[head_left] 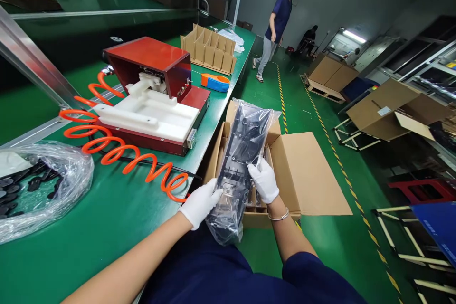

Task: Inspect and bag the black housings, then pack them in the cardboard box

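Observation:
A long black plastic part wrapped in a clear bag (242, 152) is held over an open cardboard box (302, 171) that stands on the floor beside the bench. My left hand (200, 202), in a white glove, grips the bag's lower left edge. My right hand (264, 179), also gloved, holds the bag's right side near its middle. The part tilts up and away from me, its far end above the box's back flap. Cardboard dividers show inside the box under the bag.
On the green bench (107, 228) sit a red fixture with a white block (153, 99), a coiled orange hose (121, 152), a bag of black parts (35, 185), a cardboard divider tray (210, 50) and an orange-blue tape dispenser (214, 81). A person (276, 23) walks in the aisle; boxes and racks stand at right.

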A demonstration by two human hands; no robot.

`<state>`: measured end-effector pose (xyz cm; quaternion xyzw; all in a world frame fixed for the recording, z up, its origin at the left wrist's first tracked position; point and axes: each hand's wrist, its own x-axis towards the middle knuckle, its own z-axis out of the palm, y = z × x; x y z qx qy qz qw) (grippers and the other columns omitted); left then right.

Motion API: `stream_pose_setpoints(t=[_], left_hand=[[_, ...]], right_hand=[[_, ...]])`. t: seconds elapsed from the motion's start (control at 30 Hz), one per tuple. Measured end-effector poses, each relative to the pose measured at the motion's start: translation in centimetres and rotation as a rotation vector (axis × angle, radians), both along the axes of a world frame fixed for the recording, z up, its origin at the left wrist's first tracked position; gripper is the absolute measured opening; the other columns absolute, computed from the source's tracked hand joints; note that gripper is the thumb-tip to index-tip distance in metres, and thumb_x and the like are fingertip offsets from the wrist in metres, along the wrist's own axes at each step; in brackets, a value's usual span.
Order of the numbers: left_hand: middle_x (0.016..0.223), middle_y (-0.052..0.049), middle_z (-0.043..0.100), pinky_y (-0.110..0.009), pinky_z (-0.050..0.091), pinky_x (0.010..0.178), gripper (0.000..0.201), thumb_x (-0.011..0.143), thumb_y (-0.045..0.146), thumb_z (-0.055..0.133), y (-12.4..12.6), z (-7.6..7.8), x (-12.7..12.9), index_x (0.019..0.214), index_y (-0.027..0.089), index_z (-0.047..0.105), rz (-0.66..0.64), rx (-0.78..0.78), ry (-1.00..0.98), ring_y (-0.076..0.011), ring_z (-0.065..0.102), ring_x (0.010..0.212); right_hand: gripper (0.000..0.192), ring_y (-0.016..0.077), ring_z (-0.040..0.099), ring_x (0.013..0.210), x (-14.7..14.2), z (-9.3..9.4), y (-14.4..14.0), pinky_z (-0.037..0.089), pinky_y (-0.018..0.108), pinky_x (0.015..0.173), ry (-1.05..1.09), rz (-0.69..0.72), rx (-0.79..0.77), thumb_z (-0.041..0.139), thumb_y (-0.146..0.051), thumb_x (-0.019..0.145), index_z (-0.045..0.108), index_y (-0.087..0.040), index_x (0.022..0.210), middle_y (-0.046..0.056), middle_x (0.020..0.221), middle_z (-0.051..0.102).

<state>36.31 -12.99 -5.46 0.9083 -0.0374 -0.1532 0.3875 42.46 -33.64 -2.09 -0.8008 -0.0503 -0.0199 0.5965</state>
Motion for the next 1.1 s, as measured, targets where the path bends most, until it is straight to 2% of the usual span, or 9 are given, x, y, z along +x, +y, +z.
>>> stream_pose_setpoints(t=[0.17, 0.27, 0.4, 0.6, 0.87, 1.1], left_hand=[[0.098, -0.008, 0.074, -0.035, 0.051, 0.096, 0.025, 0.094, 0.029, 0.045, 0.1, -0.8, 0.0, 0.112, 0.021, 0.06, 0.055, -0.306, 0.059, -0.0262, 0.07, 0.108], [0.102, -0.009, 0.074, -0.038, 0.05, 0.1, 0.03, 0.092, 0.031, 0.045, 0.1, -1.1, -0.1, 0.116, 0.021, 0.059, 0.082, -0.362, 0.047, -0.0269, 0.069, 0.114], [0.104, -0.01, 0.075, -0.041, 0.05, 0.102, 0.032, 0.091, 0.032, 0.045, 0.2, -0.9, -0.2, 0.119, 0.02, 0.057, 0.091, -0.337, 0.039, -0.0284, 0.069, 0.114], [0.111, -0.01, 0.076, -0.04, 0.052, 0.098, 0.029, 0.093, 0.03, 0.045, 0.1, 0.3, -0.2, 0.118, 0.021, 0.055, 0.112, -0.283, 0.051, -0.0277, 0.071, 0.109], [0.113, -0.01, 0.076, -0.037, 0.052, 0.096, 0.026, 0.096, 0.024, 0.046, 0.0, 1.5, -0.1, 0.119, 0.02, 0.059, 0.122, -0.1, 0.037, -0.0268, 0.071, 0.11], [0.114, -0.009, 0.075, -0.036, 0.052, 0.094, 0.032, 0.098, 0.025, 0.047, -0.1, 2.3, -0.1, 0.128, 0.019, 0.057, 0.129, 0.009, 0.072, -0.0284, 0.071, 0.111]], right_hand=[[0.041, 0.0221, 0.071, 0.113, -0.4, 0.5, 1.0, 0.056, 0.04, 0.106, 0.033, 0.051, 0.03, 0.062, -0.047, 0.08, 0.06, -0.023, 0.112, 0.009, 0.117, 0.076], [0.044, 0.0225, 0.069, 0.119, -0.6, 0.5, 1.2, 0.054, 0.04, 0.109, 0.039, 0.081, 0.045, 0.062, -0.046, 0.079, 0.059, -0.023, 0.116, 0.008, 0.115, 0.076], [0.048, 0.0234, 0.067, 0.123, -0.7, 0.2, 1.0, 0.051, 0.041, 0.113, 0.035, 0.08, 0.058, 0.064, -0.046, 0.078, 0.061, -0.022, 0.12, 0.009, 0.122, 0.075], [0.061, 0.0269, 0.063, 0.13, -0.5, -0.1, 0.7, 0.047, 0.043, 0.118, 0.055, 0.092, 0.088, 0.068, -0.052, 0.078, 0.062, -0.019, 0.128, 0.012, 0.138, 0.067], [0.065, 0.0265, 0.061, 0.133, -0.4, 0.5, 0.7, 0.043, 0.043, 0.122, 0.05, 0.168, 0.052, 0.07, -0.06, 0.079, 0.065, -0.021, 0.132, 0.007, 0.133, 0.07], [0.074, 0.0271, 0.057, 0.136, -0.2, -0.1, 0.3, 0.043, 0.043, 0.122, 0.124, 0.169, 0.092, 0.072, -0.065, 0.079, 0.062, -0.019, 0.136, 0.007, 0.139, 0.066]])
